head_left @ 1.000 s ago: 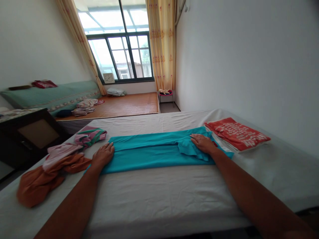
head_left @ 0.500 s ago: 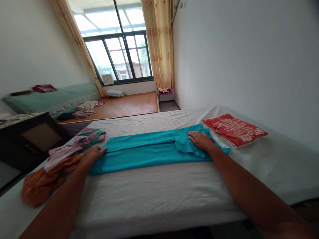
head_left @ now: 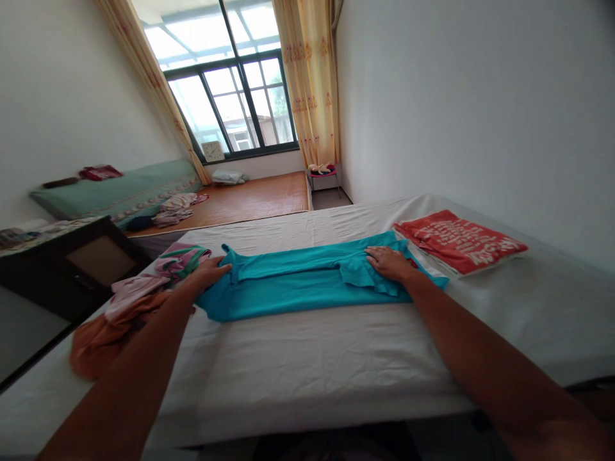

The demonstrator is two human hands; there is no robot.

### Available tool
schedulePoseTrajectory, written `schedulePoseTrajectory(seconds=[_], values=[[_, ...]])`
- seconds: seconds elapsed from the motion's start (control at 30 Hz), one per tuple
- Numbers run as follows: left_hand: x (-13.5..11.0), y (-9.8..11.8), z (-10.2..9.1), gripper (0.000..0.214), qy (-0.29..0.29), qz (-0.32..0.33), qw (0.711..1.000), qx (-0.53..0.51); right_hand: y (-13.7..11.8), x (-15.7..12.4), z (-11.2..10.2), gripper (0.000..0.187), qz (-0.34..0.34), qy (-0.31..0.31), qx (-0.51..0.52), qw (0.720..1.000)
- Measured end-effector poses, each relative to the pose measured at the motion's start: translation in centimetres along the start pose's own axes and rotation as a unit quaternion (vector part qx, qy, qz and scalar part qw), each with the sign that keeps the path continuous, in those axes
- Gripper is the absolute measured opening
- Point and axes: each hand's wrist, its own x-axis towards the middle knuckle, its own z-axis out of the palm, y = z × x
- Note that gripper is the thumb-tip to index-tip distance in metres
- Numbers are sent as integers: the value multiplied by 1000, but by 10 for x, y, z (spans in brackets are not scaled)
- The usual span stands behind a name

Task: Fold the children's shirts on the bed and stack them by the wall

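1 long, folded turquoise cloth garment (head_left: 278, 291) lies on the white-sheeted bed (head_left: 307, 378), its lifted end pinched in the grip of the left hand (head_left: 211, 274), the right hand (head_left: 388, 262) flat atop it, grip spread; uneven pulling could skew the layers.

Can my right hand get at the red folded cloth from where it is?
Probably yes: the right hand rests on the turquoise cloth, near the red folded cloth, and only the turquoise cloth's low-lying end comes between them.
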Motion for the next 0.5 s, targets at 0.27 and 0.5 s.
schedulePoseTrajectory(seconds=[0.27,0.5], values=[[-1,115,34,33,-85,151,985,6,2,-2,-2,45,-4,11,4,1000],[-5,145,78,34,-90,201,973,61,6,0,-1,44,-16,15,11,1000]])
